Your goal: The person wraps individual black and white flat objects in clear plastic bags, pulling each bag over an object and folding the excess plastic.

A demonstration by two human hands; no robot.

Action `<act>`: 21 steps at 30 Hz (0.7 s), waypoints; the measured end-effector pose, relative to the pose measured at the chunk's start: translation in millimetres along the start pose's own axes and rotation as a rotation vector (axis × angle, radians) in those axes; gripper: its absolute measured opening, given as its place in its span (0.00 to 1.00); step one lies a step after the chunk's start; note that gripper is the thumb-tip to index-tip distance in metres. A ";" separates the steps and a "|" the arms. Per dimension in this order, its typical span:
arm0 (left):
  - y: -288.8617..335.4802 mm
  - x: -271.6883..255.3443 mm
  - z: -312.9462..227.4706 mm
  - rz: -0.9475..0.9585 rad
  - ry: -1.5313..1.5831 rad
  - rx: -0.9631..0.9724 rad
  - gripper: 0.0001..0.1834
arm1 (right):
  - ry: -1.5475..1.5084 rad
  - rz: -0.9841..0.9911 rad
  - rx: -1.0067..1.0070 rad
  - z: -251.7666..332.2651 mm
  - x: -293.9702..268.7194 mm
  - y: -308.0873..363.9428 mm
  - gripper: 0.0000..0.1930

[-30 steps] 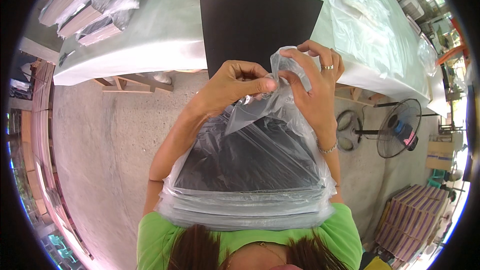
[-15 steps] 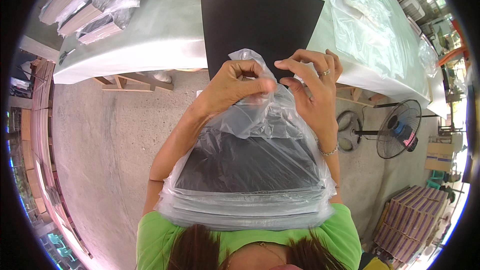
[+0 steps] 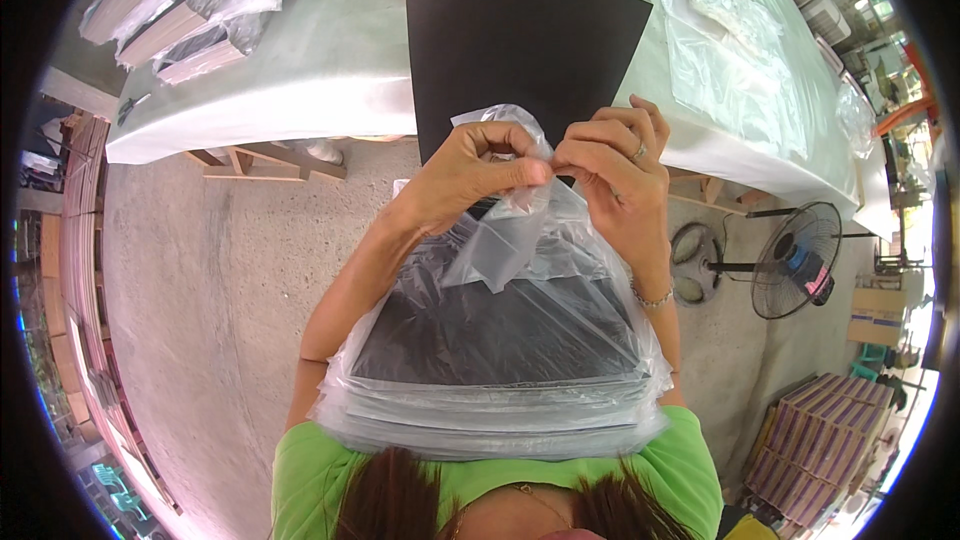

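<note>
A pile of clear plastic bags (image 3: 490, 405) lies against my front, and a dark flat surface (image 3: 490, 340) shows through the film. My left hand (image 3: 475, 175) pinches the gathered upper part of the plastic between thumb and fingers. Close beside it, my right hand (image 3: 615, 165) has its thumb and index finger pressed together on the same bunched film, its other fingers curled above. A loose flap of film (image 3: 505, 120) stands up behind the left fingers. Just beyond both hands stands a large black panel (image 3: 520, 40), with pale-edged boards behind it.
A table with a white cover (image 3: 350, 105) spans the far side. Plastic-wrapped stacks (image 3: 185, 30) and scissors (image 3: 132, 110) are on its left, loose clear bags (image 3: 730, 50) on its right. A fan (image 3: 800, 258) stands at right on the concrete floor, beyond bundled cartons (image 3: 820, 445).
My right hand has closed its thumb and index finger onto the film next to the left fingers. The hanging flap of plastic has shifted; the left hand stays nearly in place.
</note>
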State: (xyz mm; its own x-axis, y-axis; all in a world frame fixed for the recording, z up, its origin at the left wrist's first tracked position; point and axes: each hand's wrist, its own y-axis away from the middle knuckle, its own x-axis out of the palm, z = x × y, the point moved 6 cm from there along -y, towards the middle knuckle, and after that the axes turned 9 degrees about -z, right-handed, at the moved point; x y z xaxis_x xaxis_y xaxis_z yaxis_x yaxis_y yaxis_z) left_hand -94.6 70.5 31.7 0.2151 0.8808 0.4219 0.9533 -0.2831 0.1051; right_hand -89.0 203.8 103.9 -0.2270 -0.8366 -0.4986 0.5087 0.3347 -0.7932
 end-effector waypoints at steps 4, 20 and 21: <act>-4.6 -9.5 4.5 -0.040 0.064 0.022 0.10 | -0.154 -0.066 0.068 -11.9 0.2 3.6 0.09; 6.6 -3.0 -57.4 -0.395 -0.975 0.890 0.17 | -0.377 -0.124 0.535 -36.4 -4.5 1.6 0.04; 6.9 15.6 -45.8 -0.229 -1.205 0.888 0.17 | -0.368 -0.100 0.534 -34.1 -0.1 -3.1 0.04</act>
State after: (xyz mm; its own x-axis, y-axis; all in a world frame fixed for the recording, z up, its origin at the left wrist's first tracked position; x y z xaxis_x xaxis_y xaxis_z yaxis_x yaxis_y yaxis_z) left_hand -94.3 64.8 80.2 -0.3309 0.7725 -0.5419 0.7093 -0.1751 -0.6828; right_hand -118.8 217.7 94.4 -0.0440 -0.9779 -0.2043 0.8638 0.0655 -0.4995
